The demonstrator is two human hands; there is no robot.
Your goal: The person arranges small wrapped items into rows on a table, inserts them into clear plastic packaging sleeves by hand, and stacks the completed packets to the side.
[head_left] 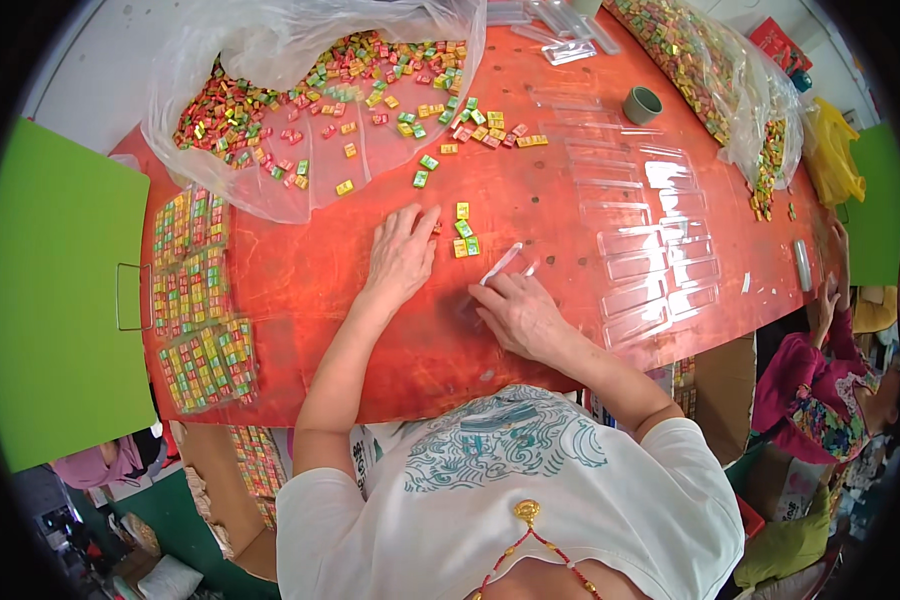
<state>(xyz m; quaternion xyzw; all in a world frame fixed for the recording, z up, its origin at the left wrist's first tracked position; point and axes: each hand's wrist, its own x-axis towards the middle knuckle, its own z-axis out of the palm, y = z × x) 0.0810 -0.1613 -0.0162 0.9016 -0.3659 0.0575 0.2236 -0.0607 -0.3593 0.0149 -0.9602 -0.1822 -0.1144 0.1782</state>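
Observation:
My left hand (400,252) rests on the red table with its fingers stretched and apart. A small red wrapped piece (437,228) shows at its fingertips; what lies under the palm is hidden. Just to the right, a few yellow and green wrapped pieces (463,229) form a short, uneven column. My right hand (520,315) is closed on a narrow clear plastic case (502,263), whose far end sticks out beyond the fingers. The rest of that case is covered by the hand.
A plastic bag (320,180) spills many wrapped pieces at the far left; another full bag (710,80) lies far right. Filled cases (205,300) line the left edge. Clear cases (635,240) lie right, near a round cup (642,105). Another person (820,385) sits at the right.

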